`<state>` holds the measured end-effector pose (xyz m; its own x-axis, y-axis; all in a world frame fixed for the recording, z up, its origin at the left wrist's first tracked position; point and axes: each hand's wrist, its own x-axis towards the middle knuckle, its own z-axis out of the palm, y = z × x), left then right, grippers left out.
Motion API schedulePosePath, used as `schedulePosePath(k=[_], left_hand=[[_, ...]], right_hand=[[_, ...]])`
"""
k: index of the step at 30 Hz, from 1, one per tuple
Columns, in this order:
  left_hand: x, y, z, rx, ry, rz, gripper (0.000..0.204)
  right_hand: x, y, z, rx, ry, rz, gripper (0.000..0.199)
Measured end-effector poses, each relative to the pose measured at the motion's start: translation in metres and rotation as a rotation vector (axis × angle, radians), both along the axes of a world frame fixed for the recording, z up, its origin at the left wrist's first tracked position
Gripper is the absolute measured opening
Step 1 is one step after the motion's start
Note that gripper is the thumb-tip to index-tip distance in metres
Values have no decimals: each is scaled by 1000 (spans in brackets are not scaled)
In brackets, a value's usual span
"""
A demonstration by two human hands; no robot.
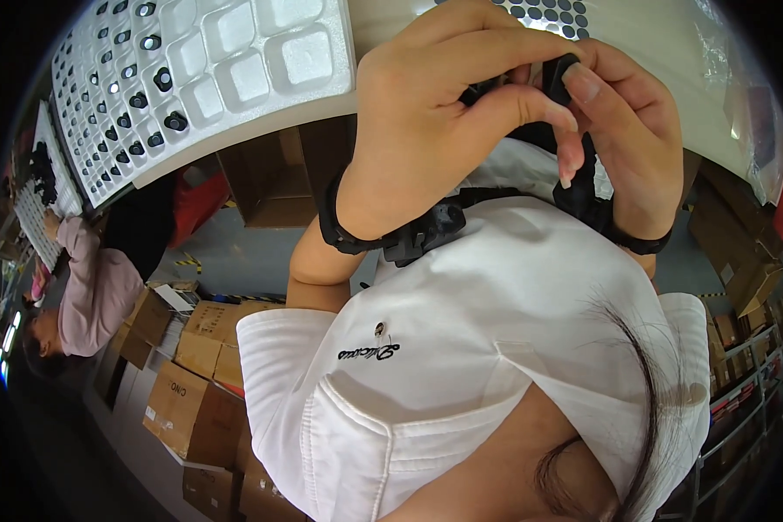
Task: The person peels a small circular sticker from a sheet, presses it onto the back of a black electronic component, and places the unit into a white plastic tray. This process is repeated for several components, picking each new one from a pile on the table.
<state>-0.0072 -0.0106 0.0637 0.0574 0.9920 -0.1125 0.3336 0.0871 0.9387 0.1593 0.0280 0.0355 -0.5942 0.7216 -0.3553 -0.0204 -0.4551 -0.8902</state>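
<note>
The left hand (444,113) and right hand (631,122) both grip a small, glossy black piece (556,76) between bent fingers, near the pale tabletop (713,87). Left lies a white, square-celled moulded tray (345,52); dark round discs (552,15) lie beyond.

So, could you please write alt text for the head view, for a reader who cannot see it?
A person's bare left hand and right hand meet over a table, the right gripping a black piece. At left, a white compartmented tray holds small black parts; beyond, a co-worker in pink near cardboard boxes.
</note>
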Motion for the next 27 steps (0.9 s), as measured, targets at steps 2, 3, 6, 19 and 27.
schedulePosePath(k=[2, 3, 6, 19, 27], left_hand=[[0, -2, 1, 26, 14, 5, 31], [0, -2, 2, 51, 26, 6, 30], [2, -3, 3, 44, 23, 28, 30], [3, -1, -51, -449, -1135, 289, 28], [-11, 2, -61, -790, -1585, 121, 34]], right_hand=[[1, 0, 1, 12, -10, -1, 28], [2, 0, 1, 18, -15, -2, 27], [3, 0, 4, 13, -29, 3, 26], [18, 42, -28, 232, -397, 28, 22], [-28, 26, 1, 325, -282, -525, 10]])
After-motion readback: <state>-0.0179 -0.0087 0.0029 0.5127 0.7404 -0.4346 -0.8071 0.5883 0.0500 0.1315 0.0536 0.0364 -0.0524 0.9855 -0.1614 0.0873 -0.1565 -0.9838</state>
